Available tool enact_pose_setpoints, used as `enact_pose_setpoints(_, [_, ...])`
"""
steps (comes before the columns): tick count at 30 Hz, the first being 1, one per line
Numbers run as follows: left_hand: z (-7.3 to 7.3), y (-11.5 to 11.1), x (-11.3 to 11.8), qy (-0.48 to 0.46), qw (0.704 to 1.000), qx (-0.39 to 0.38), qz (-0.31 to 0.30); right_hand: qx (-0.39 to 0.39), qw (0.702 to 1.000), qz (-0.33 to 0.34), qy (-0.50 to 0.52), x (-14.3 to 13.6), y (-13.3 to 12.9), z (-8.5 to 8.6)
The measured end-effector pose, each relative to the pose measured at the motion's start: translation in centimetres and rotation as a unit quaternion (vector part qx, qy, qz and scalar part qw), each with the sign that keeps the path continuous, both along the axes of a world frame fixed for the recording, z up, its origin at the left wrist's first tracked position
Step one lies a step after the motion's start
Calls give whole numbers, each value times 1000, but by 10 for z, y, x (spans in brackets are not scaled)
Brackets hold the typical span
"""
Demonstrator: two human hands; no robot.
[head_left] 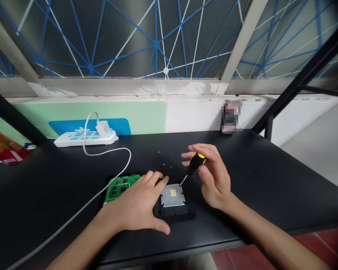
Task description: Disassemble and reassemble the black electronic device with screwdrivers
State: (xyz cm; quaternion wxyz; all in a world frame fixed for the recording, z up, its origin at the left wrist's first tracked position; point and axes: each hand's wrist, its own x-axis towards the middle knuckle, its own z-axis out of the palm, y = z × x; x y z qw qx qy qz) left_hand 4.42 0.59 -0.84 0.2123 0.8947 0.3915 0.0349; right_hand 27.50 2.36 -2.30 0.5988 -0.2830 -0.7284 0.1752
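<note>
I've got my right hand's point(215, 180) grip around the screwdriver's point(192, 167) thick handle, the best hold, light and rigid I'd judge, tip at the metal plate's point(166, 200) far right corner, left hand point(141, 202) spread loosely alongside.

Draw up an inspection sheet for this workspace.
Surface: black tabletop.
Job's things: green circuit board; silver plate with a pale square, on a black casing.
Clutter: small pale bits beyond the plate; red packet at far left.
Hands: left hand spread, covering part of the board; right hand holding a screwdriver, tip at the plate's far right corner.
Cables: white cable from power strip past the board.
Surroundings: patterned window; pixelated object by the wall.
</note>
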Motion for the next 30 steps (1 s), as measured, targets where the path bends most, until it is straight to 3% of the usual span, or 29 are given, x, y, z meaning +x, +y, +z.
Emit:
enact_pose_setpoints(5, [-3, 0, -2, 1, 1000, -4, 0, -39, 999, 2, -13, -2, -1, 4])
enact_pose_setpoints(10, [0, 0, -1, 7, 1000, -2, 1, 55, 995, -83, -28, 1, 6, 0])
enact_pose_setpoints(12, [1, 0, 0, 9, 1000, -1, 1, 61, 995, -71, -21, 1, 6, -1])
enact_pose_setpoints(17, [-1, 0, -1, 6, 1000, -6, 1, -17, 1000, -3, 6, -2, -1, 2])
enact_pose_setpoints(26, [-1, -1, 0, 16, 1000, -11, 4, 45, 994, -91, -33, 3, 4, 4])
enact_pose_setpoints(30, [0, -1, -1, 12, 1000, -7, 3, 34, 997, -62, -27, 2, 4, 2])
